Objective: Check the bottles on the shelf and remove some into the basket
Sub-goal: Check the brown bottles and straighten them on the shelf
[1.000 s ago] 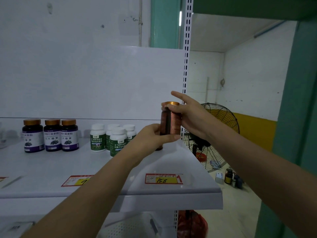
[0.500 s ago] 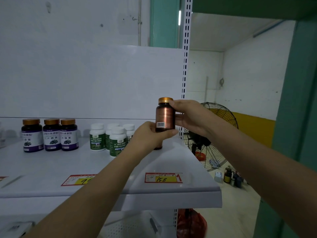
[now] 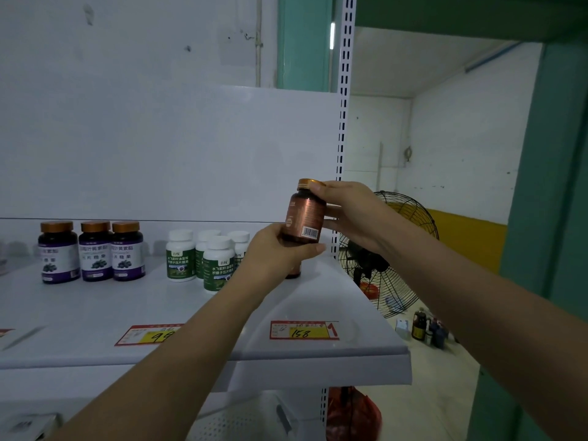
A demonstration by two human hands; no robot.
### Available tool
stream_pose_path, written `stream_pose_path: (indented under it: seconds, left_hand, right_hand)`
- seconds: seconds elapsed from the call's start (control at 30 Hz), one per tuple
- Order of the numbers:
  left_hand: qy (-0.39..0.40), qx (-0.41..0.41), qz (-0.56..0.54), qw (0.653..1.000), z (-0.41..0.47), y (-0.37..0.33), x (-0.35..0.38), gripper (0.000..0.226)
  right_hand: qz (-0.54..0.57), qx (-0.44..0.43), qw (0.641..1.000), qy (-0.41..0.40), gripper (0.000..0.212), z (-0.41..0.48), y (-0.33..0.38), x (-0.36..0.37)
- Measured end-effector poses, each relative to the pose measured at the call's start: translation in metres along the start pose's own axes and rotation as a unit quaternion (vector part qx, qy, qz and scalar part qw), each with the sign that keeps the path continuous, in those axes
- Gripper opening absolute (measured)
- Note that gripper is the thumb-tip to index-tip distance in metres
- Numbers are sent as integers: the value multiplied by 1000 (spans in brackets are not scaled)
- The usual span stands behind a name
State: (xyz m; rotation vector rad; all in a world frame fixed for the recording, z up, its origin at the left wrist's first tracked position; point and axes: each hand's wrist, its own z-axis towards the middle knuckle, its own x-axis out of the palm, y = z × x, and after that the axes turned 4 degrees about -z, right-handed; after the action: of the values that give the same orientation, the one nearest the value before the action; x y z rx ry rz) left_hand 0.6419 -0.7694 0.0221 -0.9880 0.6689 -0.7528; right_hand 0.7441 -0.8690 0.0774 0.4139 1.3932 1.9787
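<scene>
I hold the copper-brown bottle [image 3: 305, 218] up in front of me, above the far right corner of the white shelf [image 3: 286, 358] and clear of its surface. My left hand [image 3: 276, 249] cups its base from the left, fingers curled under it and thumb along the bottom edge. My right hand [image 3: 353, 214] grips it from the right, thumb pressed on the gold cap and fingers wrapped behind the body. The barcode on the label faces me.

Just behind my left hand, a second brown bottle [image 3: 293, 271] stands on the shelf, mostly hidden by my knuckles. Left of it is a cluster of white bottles with green labels [image 3: 219, 262], the nearest touching the line of my left wrist. Further left, well apart from them, three dark bottles with purple labels [image 3: 95, 249] stand in a row against the back panel.

Near the front edge lie two red and yellow price tags: one marked 158 [image 3: 304, 330] to the right of my left forearm, the other [image 3: 149, 335] partly covered by that forearm.

The slotted upright post [image 3: 345, 90] rises just behind the bottle. Past the shelf's right end stands a black floor fan [image 3: 391, 249], with small dark bottles [image 3: 426, 329] on the floor near it. Below the shelf I see part of a white perforated basket [image 3: 241, 418] and a red bag [image 3: 353, 412] to its right.
</scene>
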Motion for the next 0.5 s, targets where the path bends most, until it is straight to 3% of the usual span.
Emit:
stream_pose_path:
  seconds: [0.17, 0.33, 0.4, 0.5]
  left_hand:
    - [-19, 7, 10, 1000, 2, 3, 1, 48]
    - [10, 21, -11, 1000, 4, 9, -4, 43]
    - [3, 47, -17, 999, 5, 8, -4, 44]
    - [-9, 102, -22, 994, 13, 0, -5, 47]
  right_hand:
    - [-69, 3, 997, -18, 34, 0, 4, 4]
    - [-20, -23, 998, -47, 44, -1, 1, 5]
    - [-33, -61, 995, -67, 48, -4, 0, 5]
    - [-104, -165, 976, -97, 37, -17, 6, 5]
